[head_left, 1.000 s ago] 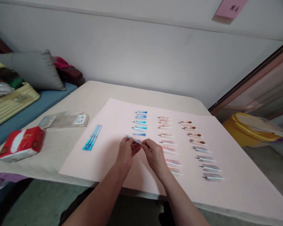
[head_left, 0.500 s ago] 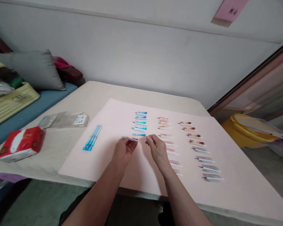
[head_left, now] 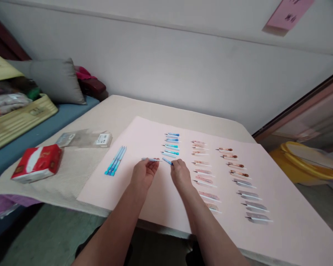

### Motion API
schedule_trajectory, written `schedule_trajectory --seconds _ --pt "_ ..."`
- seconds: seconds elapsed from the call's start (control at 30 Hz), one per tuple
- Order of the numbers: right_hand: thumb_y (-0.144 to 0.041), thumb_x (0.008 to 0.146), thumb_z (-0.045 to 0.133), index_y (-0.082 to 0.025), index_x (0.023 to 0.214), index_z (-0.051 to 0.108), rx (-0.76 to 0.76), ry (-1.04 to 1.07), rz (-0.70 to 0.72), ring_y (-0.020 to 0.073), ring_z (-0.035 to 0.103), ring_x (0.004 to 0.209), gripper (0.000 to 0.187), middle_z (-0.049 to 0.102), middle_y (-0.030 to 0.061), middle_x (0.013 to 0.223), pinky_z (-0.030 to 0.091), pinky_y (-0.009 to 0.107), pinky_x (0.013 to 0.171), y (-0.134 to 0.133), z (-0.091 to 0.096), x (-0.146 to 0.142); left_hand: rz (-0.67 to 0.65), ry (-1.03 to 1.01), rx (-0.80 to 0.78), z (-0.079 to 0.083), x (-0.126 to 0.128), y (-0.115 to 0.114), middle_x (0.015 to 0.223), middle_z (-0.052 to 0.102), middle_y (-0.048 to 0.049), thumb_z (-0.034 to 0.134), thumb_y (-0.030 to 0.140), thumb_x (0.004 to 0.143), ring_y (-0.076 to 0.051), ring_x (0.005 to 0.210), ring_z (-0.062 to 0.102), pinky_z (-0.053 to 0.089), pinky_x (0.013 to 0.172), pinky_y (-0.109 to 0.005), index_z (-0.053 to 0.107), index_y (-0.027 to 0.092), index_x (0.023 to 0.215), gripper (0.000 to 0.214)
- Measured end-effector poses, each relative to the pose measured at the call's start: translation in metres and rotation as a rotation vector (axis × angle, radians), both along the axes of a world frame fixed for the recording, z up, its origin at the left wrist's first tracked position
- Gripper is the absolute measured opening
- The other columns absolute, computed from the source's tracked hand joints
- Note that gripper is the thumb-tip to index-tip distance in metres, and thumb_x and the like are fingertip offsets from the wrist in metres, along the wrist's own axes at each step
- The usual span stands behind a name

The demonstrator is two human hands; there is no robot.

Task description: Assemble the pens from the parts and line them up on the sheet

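Over paper (head_left: 105,195), two hands (head_left: 180,173) hold one white stick (head_left: 153,159), one blue piece (head_left: 167,161)

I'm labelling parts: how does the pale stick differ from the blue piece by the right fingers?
The pale stick is whitish, the blue piece blue. The left hand holds the stick; the right hand grips the piece's end. In the picture, the stick lies nearly level, while the piece slants down to the right. Both are slim.
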State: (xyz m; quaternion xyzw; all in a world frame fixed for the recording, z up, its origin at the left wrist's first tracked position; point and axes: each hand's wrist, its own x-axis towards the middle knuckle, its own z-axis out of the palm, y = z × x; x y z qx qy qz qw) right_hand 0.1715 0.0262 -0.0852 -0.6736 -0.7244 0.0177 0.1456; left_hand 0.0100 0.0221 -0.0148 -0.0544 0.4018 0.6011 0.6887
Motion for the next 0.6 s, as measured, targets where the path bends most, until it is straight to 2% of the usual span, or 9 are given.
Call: schedule_trajectory --seconds 0.07,0.17,0.37,0.6 --pt "-0.015 0.088 0.043 -0.018 0.096 0.06 -0.011 0.022 -0.015 0.0191 0.051 0.085 0.019 0.057 0.0083 0.095 0.035 0.027 0.065 -0.001 0.003 0.0 0.007 0.01 0.002 0.0 -0.002 0.001 0.071 0.065 -0.0144 0.046 0.004 0.083 -0.017 0.064 0.066 0.057 0.06 -0.027 0.055 0.007 0.082 0.009" --pt "-0.017 0.088 0.044 -0.019 0.095 0.06 0.016 0.086 -0.005 0.0177 0.053 0.082 0.018 0.057 0.0064 0.092 0.035 0.026 0.064 -0.008 0.02 0.005 0.016 0.037 0.003 0.0 -0.005 0.003 0.07 0.064 -0.0142 0.044 0.004 0.084 -0.017 0.063 0.065 0.057 0.061 -0.026 0.054 0.007 0.081 0.01" --pt "-0.019 0.092 0.039 -0.02 0.1 0.057 0.144 0.247 0.126 0.0164 0.054 0.079 0.02 0.057 0.005 0.09 0.038 0.025 0.066 -0.036 0.057 0.017 0.012 0.145 0.06 -0.001 -0.004 0.004 0.069 0.064 -0.0123 0.045 0.006 0.083 -0.017 0.064 0.065 0.056 0.062 -0.027 0.052 0.01 0.077 0.01" --pt "-0.016 0.091 0.039 -0.02 0.097 0.059 0.195 0.241 0.205 0.0165 0.055 0.079 0.021 0.058 0.0059 0.089 0.039 0.025 0.065 -0.049 0.062 0.014 -0.007 0.288 0.153 0.002 0.005 -0.001 0.067 0.062 -0.0085 0.047 0.009 0.083 -0.017 0.065 0.066 0.055 0.063 -0.029 0.047 0.014 0.075 0.009"
